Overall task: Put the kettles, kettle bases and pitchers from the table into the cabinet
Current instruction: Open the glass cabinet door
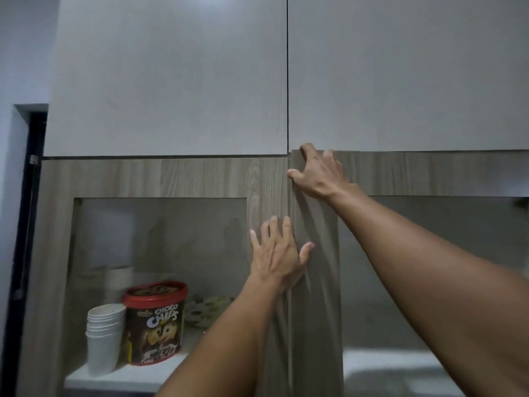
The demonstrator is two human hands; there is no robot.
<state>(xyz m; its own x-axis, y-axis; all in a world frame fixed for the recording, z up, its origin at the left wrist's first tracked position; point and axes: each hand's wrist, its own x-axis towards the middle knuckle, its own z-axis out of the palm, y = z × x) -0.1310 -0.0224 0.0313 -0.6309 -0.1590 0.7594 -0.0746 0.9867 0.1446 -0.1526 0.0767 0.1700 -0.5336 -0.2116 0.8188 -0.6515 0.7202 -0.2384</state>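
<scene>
Both forearms reach up. Left hand (279, 253) lies flat, fingers spread, grasping nothing, on the left cabinet door (267, 190); right hand (317, 170) hooks the right door (315, 224) at its top corner — stiff, probably light. No kettles, bases or pitchers visible.

Tub front, large lettering: I read "CHOCO CHIPS" on the red-lidded tub (155, 323) on the shelf behind the glass, down to the left of my arms.
Tub front, small script: a brand word sits left of "CHOCO"; I make out something like "imba", but its first letter is unclear to me.
Tub front, bottom: there is white lettering low on the label, too blurred for me to read.
Tub lid: a printed design sits on top; I cannot read any words in it.
Elsewhere: I see no other readable text.
</scene>
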